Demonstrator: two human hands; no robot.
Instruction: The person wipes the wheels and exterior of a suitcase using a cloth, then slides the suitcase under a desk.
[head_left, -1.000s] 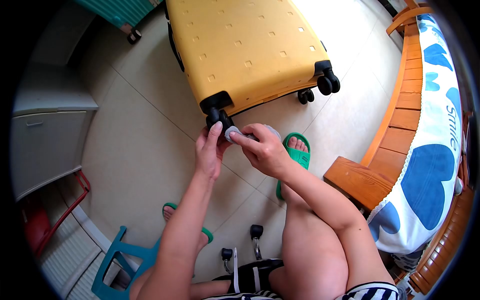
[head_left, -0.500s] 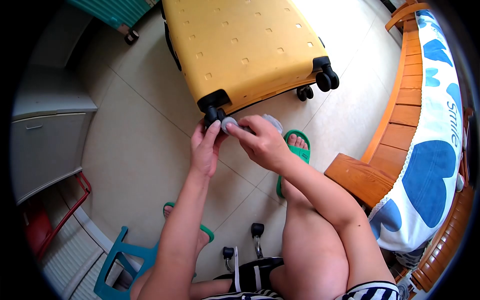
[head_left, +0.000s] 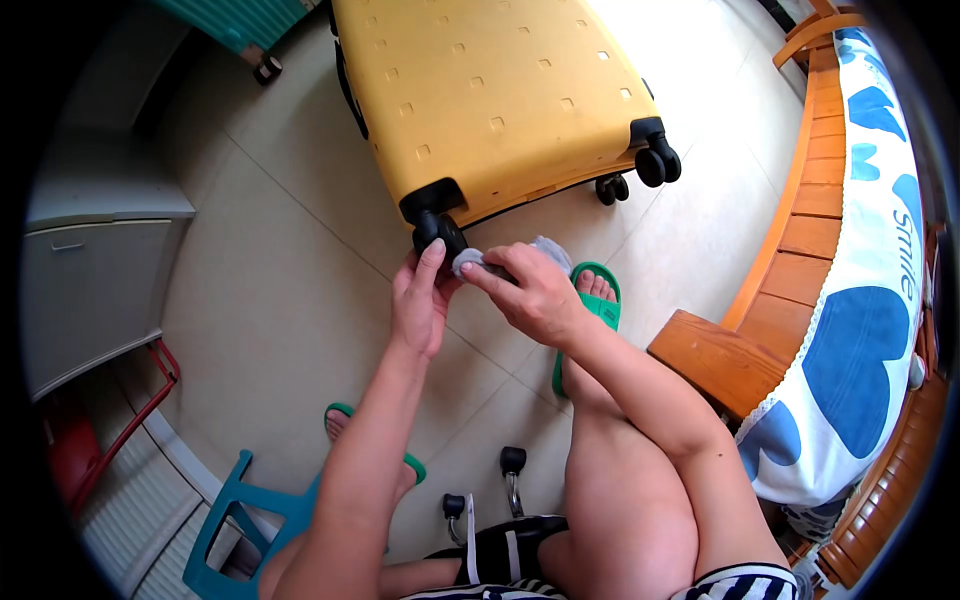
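Observation:
A yellow suitcase (head_left: pixel 500 110) with black corners lies on the tiled floor, its wheels toward me. My left hand (head_left: pixel 422 300) is closed on the near black wheel (head_left: pixel 436 232), thumb on its side. My right hand (head_left: pixel 530 292) grips a grey cloth (head_left: pixel 470 262), one end of it against or close beside that wheel; the exact contact is hidden by the fingers. More cloth sticks out behind the right hand. Two other black wheels show at the suitcase's right corner.
A wooden bench (head_left: pixel 810 235) with a blue and white cover (head_left: pixel 860 360) stands at the right. At the left are a grey cabinet (head_left: pixel 100 290) and a teal plastic stool (head_left: pixel 240 500). A teal suitcase (head_left: pixel 235 25) is at the top left. Green slippers (head_left: pixel 603 305) are on my feet.
The view shifted slightly and back, so the suitcase sits a little lower than half a second ago. Both hands keep their holds; the cloth end has moved slightly at the wheel.

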